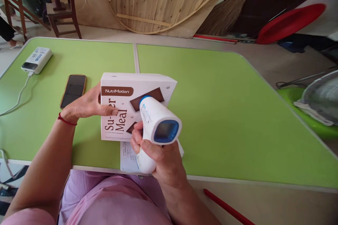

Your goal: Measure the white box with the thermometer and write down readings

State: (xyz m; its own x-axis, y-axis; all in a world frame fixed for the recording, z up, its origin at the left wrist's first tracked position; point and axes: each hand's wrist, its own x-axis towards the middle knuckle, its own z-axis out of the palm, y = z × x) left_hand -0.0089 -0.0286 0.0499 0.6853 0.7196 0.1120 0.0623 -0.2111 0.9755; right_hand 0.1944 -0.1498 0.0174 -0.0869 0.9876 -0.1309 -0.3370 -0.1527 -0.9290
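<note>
**NutriMotion box (125, 102) in one hand, thermometer in the other: who else works this close to the edge?**

So, from the head camera: we've got the white box up near the front edge of the green table (227, 112), to the left of the tabletop's middle. Our left hand (87, 105) has it gripped by the left side, thumb across the printed front, other fingers tucked round behind. Can't tell if the box's bottom edge is resting on anything.

Our right hand (165, 160) is wrapped tight around the handle of a white thermometer (154, 116). Its blue-rimmed screen faces us, and the nose overlaps the chocolate picture on the box. Touching or just in front? Can't tell from here.

Below the box there's a written-on paper (128, 158) reaching about to the table's near rim, partly covered by our right hand, so not much margin there. On the left it's tighter: a phone (73, 90) lies just beyond our left wrist, with a power bank (37, 59) and its white cable (19, 95) near the far-left edge. Elbow room is on the right, where a broad stretch of green runs from the box out to the slanting pale rim.
</note>
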